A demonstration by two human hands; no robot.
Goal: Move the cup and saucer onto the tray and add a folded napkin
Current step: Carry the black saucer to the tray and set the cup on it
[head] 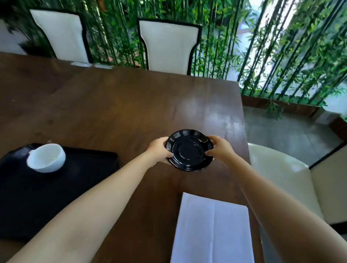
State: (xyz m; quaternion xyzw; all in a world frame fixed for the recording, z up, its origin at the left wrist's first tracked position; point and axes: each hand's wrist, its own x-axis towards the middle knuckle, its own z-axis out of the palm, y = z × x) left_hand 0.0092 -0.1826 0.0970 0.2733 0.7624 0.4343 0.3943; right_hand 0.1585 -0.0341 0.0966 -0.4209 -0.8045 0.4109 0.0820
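A glossy black saucer [188,150] is held above the wooden table, tilted toward me. My left hand [159,149] grips its left rim and my right hand [220,149] grips its right rim. A white cup [46,157] stands on the black tray [49,195] at the left, near the tray's far edge. A white napkin [213,237] lies flat on the table at the near right, with a crease running down its middle.
The dark wooden table [113,103] stretches ahead. Two white chairs [167,45] with black frames stand at its far side, and a cream chair [283,174] sits by the right edge. Bamboo plants fill the background.
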